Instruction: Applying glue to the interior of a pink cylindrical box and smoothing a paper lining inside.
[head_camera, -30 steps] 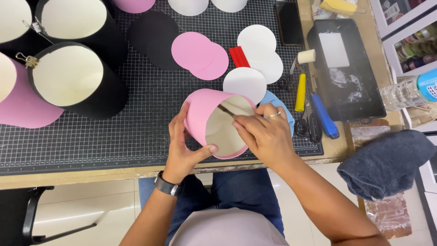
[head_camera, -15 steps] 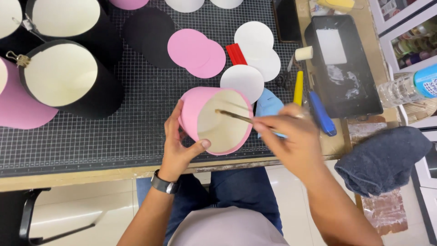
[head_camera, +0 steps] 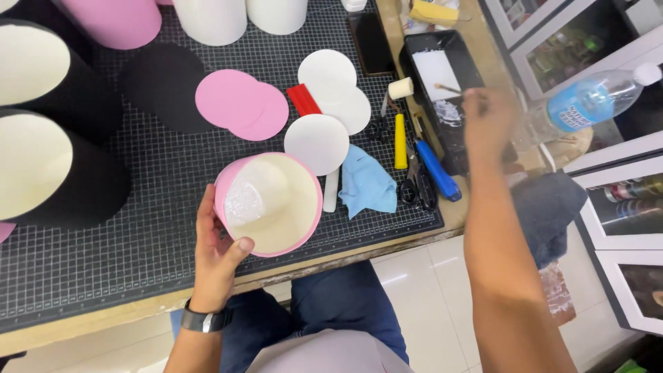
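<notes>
Since the earlier frame our right hand (head_camera: 487,114) has left the pink cardboard cylinder box (head_camera: 269,204) and swung out over the black rectangular glue tray (head_camera: 447,83). It's motion-blurred; the thin brush stick (head_camera: 449,88) pokes out from it over the tray, fingers curled on it as far as we can tell.

Left hand (head_camera: 217,252) grips the pink box by its outer wall, thumb hooked over the rim, open mouth tilted up toward us. Cream inside, with a glossy wet patch on the inner wall at left. The box sits at the front of the black gridded cutting mat (head_camera: 138,235) on the tabletop, near the edge.

Just behind the box: a white card disc (head_camera: 316,144), touching or nearly so. To the right, a crumpled light-blue cloth (head_camera: 366,183), then a yellow-handled tool (head_camera: 400,141) and a blue-handled cutter (head_camera: 435,169). Two overlapping pink card discs (head_camera: 238,103) lie further back, beside a black disc (head_camera: 162,86). Large black cylinders with cream interiors (head_camera: 48,166) stand at left. A clear plastic water bottle (head_camera: 587,103) lies at the far right.
</notes>
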